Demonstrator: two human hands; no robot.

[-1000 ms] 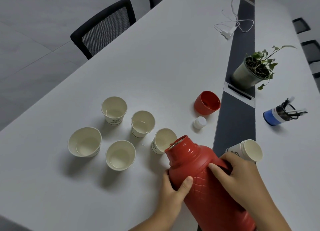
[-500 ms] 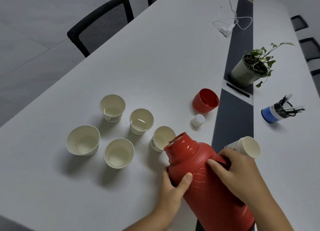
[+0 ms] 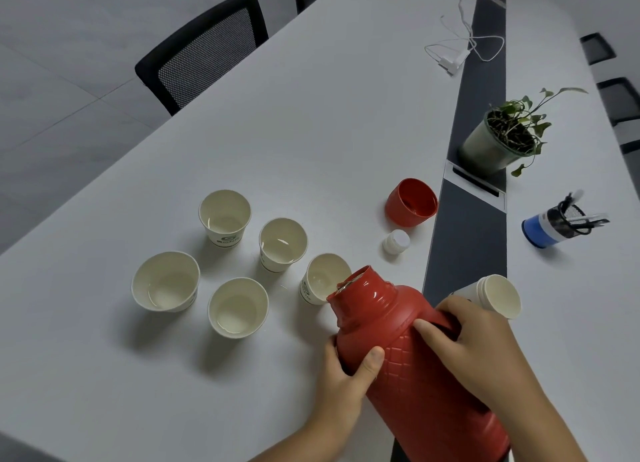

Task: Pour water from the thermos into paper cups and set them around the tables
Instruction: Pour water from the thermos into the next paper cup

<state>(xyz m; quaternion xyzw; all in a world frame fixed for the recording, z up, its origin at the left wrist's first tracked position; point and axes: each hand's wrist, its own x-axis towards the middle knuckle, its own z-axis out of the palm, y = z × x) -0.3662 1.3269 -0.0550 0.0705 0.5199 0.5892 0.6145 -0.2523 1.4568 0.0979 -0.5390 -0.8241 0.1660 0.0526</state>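
A red thermos (image 3: 415, 361) with no cap is tilted to the left, its open mouth over the rim of a paper cup (image 3: 322, 277). My left hand (image 3: 346, 371) grips its body from below, thumb on the front. My right hand (image 3: 474, 344) grips its handle near the shoulder. Several more paper cups stand to the left: one (image 3: 283, 243) close by, one (image 3: 224, 216) farther back, one (image 3: 238, 307) in front and one (image 3: 165, 281) at the far left. They hold a little water. A stack of cups (image 3: 498, 296) lies on its side behind my right hand.
The thermos's red cap (image 3: 411, 207) and white stopper (image 3: 396, 241) sit on the white table (image 3: 311, 115). A potted plant (image 3: 498, 143) and a blue pen holder (image 3: 550, 224) stand to the right, past a dark centre strip (image 3: 465, 253). A black chair (image 3: 204, 49) is at the table's left edge.
The thermos and both hands have stayed almost in place, still tilted over the same cup. The view has shifted slightly.
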